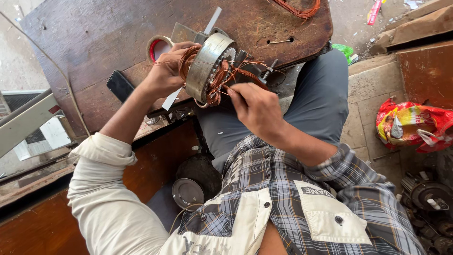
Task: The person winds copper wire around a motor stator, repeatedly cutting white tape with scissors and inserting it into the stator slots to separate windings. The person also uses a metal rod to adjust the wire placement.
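1. The motor stator is standing on edge at the near rim of the wooden workboard, its round axis lying roughly level and its open face turning toward the right hand.
2. The left hand is cupping the far side of the stator, fingers curling over the top of the steel ring and closing firmly on it; it is bracing the stator against the board.
3. The right hand is sitting just below and to the near side of the open face, touching the copper winding. Its fingertips are pinching together on what looks like a strand or bundle of wire, though the exact strand is too fine to tell.
4. The stator is looking like a dull grey metal ring with a toothed inner core, and reddish-copper wire is spilling loosely out of its slots on both faces.
5. A roll of tape is lying on the board just behind the left hand, and a dark flat phone-like slab is resting near the left wrist.
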